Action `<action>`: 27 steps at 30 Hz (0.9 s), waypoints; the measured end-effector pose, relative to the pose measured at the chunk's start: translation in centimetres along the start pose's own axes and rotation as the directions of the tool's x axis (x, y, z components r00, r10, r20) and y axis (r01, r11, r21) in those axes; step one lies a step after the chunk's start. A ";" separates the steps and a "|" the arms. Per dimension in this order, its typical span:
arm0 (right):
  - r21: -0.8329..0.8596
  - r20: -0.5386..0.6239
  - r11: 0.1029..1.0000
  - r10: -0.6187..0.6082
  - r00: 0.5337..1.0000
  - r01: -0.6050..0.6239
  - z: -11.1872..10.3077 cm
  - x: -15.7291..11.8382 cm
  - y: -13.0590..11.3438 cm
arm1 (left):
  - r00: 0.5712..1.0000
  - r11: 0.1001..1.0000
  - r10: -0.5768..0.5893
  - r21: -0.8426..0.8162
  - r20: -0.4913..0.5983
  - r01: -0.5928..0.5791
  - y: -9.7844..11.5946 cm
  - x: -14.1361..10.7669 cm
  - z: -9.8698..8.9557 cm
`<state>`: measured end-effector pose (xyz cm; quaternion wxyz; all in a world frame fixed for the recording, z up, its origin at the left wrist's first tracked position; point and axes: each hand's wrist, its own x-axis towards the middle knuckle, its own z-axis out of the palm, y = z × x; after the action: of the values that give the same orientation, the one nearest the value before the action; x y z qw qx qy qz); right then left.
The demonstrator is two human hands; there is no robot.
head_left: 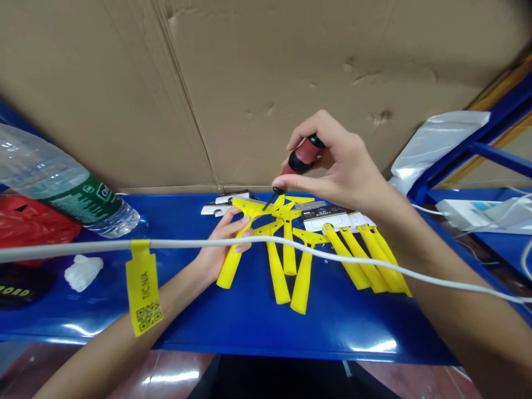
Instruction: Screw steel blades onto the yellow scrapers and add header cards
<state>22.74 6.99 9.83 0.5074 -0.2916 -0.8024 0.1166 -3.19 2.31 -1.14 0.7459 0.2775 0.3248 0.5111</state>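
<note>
In my left hand [214, 246] is a yellow scraper [228, 271] with a wide T-shaped head; my fingers close round its neck and the handle slants down towards me. My right hand [341, 166] grips a screwdriver [302, 157] by its red and black handle. The screwdriver tilts down to the left, its tip at the scraper's head; whether it sits in a screw is too small to tell. Beside that, several more yellow scrapers [277, 271] overlap with their heads together. A group of loose yellow handles [353, 260] lies under my right forearm.
White and black packets [326, 219] lie behind the handles on the blue table [257, 332]. A white cable [187, 243] with a yellow tag [143, 293] crosses before me. To the left are a water bottle [78, 188], red bag [31, 224] and crumpled tissue [83, 271]. Cardboard [249, 83] stands behind.
</note>
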 end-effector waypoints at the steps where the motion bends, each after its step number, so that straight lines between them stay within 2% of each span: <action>1: 0.000 0.038 1.000 -0.009 0.999 0.009 -0.1 0.0 -0.1 | 1.000 1.000 -0.002 0.000 0.000 0.002 0.0 0.0 -0.1; 4: 0.142 0.256 0.990 -0.020 0.967 -0.017 -0.3 -0.1 -0.6 | 1.000 1.000 -0.014 0.005 -0.001 0.014 -0.1 0.2 -0.2; 6: 0.230 0.311 0.972 -0.021 0.950 -0.054 -0.3 -0.1 -0.6 | 1.000 1.000 -0.022 0.012 -0.005 0.022 -0.1 0.3 -0.2; 8: 0.238 0.286 0.970 -0.020 0.958 -0.051 -0.1 -0.1 -0.4 | 1.000 1.000 -0.019 0.015 -0.005 0.019 -0.1 0.4 -0.2; 12: 0.082 0.148 0.996 -0.031 0.988 0.019 0.2 0.1 0.0 | 1.000 1.000 -0.009 -0.012 -0.010 0.009 0.0 0.4 -0.2; 14: 0.066 0.168 0.997 -0.044 0.985 0.034 0.1 0.1 -0.1 | 1.000 1.000 -0.012 -0.021 -0.008 0.012 0.0 0.3 -0.2; 18: 0.199 0.296 0.980 -0.036 0.954 -0.024 -0.1 -0.1 -0.2 | 1.000 1.000 -0.020 -0.010 -0.007 0.020 -0.1 0.4 -0.3; 20: 0.232 0.269 0.972 -0.020 0.963 -0.044 0.0 -0.1 -0.1 | 1.000 1.000 -0.016 -0.017 -0.013 0.015 0.0 0.4 -0.3; 24: 0.085 0.133 0.996 -0.033 0.991 0.021 0.2 0.0 0.1 | 1.000 1.000 -0.008 -0.013 -0.010 0.008 0.0 0.3 -0.3; 27: 0.099 0.212 0.995 -0.026 0.977 0.005 -0.1 -0.1 0.0 | 1.000 1.000 -0.018 0.011 0.016 0.017 -0.1 0.3 -0.3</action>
<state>22.85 6.93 9.82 0.4330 -0.2458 -0.8479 0.1823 -3.29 2.54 -1.46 0.7514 0.2830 0.3240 0.5004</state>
